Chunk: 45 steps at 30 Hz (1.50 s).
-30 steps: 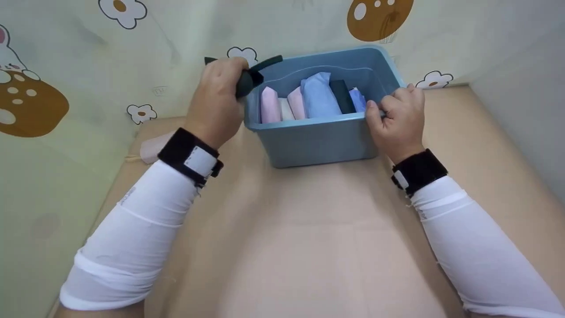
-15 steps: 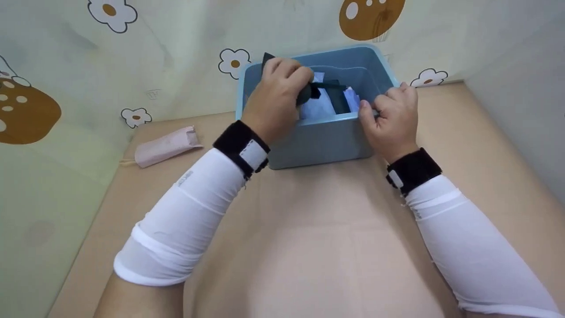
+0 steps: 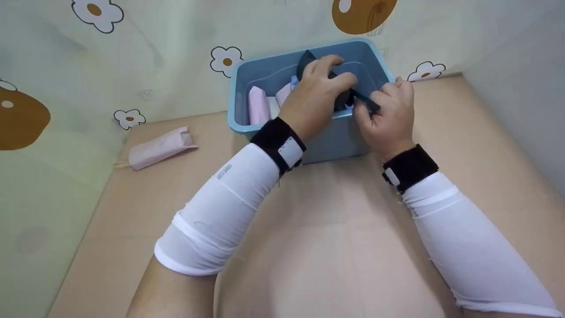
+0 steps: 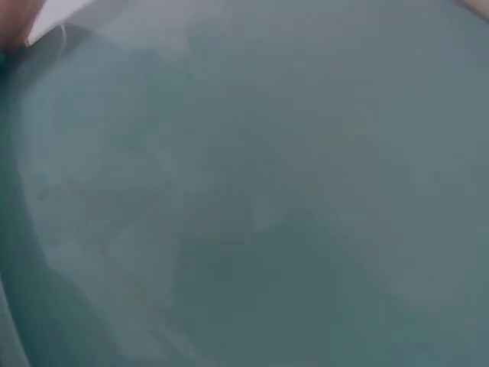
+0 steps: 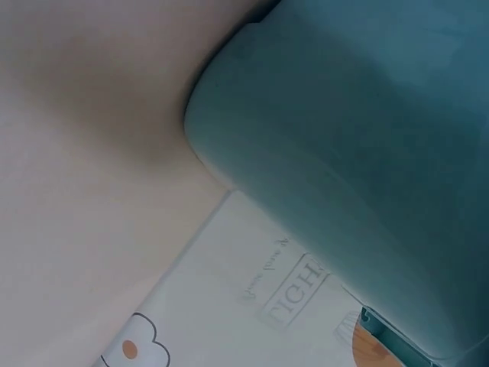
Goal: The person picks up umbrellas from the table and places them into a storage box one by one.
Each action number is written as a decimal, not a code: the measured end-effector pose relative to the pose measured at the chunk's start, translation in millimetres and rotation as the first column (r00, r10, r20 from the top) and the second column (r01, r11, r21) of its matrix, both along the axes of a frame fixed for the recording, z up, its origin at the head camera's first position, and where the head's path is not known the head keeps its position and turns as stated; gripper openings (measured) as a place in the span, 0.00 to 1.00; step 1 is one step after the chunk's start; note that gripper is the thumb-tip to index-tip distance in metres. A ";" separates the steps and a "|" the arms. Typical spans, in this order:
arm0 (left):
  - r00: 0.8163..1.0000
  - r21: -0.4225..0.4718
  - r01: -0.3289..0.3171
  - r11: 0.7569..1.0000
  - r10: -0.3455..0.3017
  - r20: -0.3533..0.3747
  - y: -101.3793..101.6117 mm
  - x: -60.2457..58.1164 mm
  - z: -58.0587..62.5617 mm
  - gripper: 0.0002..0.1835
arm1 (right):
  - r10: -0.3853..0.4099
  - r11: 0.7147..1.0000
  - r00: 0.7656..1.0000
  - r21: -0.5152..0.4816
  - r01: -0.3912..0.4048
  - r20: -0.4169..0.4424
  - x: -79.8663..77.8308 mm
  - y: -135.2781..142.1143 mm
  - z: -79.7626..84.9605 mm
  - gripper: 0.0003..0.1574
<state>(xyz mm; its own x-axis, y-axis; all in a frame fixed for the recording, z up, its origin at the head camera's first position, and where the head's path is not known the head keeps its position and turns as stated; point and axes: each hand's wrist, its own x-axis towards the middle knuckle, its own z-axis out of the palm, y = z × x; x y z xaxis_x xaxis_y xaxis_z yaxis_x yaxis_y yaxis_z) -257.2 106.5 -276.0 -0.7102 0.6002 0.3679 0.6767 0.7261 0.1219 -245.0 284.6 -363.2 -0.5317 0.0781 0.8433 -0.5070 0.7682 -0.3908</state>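
Note:
A blue plastic bin (image 3: 240, 128) stands at the back of the table. My left hand (image 3: 315, 92) is over its inside and grips a dark, rounded item (image 3: 304, 64) with a narrow strap (image 3: 367, 102) that reaches toward the right. Most of that item is hidden behind the fingers. My right hand (image 3: 390, 115) holds the bin's front right corner, thumb at the near rim. Inside, a pink bundle (image 3: 258, 106) and a white one (image 3: 274, 107) stand upright at the left. The left wrist view is filled by the bluish-green bin wall (image 4: 267, 153); the right one shows the bin's outside (image 5: 328, 153).
A pink sleeve-shaped pouch (image 3: 159, 149) with a pale cord lies on the tabletop (image 3: 309, 229) to the left. Behind the bin rises a curtain (image 3: 176, 57) with flower prints, and a plain grey wall (image 3: 507, 66) borders the right side.
My left hand has moved right from the bin's left corner to over its inside, carrying the dark item. The pink pouch has come out from behind the left wrist. My right hand stays on the rim.

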 end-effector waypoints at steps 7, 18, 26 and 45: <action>0.976 0.070 -0.026 0.997 0.010 0.217 9.1 -4.8 0.3 0.19 | 0.022 1.000 0.999 0.001 -0.022 0.025 1.6 0.1 1.1 0.34; 0.883 -0.079 -0.056 0.995 0.086 0.461 11.5 -15.2 4.6 0.29 | 0.048 0.999 0.999 0.017 -0.048 -0.003 1.7 1.6 -0.4 0.31; 0.873 -0.143 0.004 0.990 0.066 0.483 15.3 -16.0 3.6 0.29 | 0.028 0.999 1.000 0.015 -0.028 0.012 2.6 1.9 -1.6 0.31; 0.933 -0.187 -0.030 0.982 0.095 0.348 11.3 -6.1 -2.1 0.29 | -0.004 1.000 0.999 0.030 0.003 0.032 3.0 2.4 0.8 0.32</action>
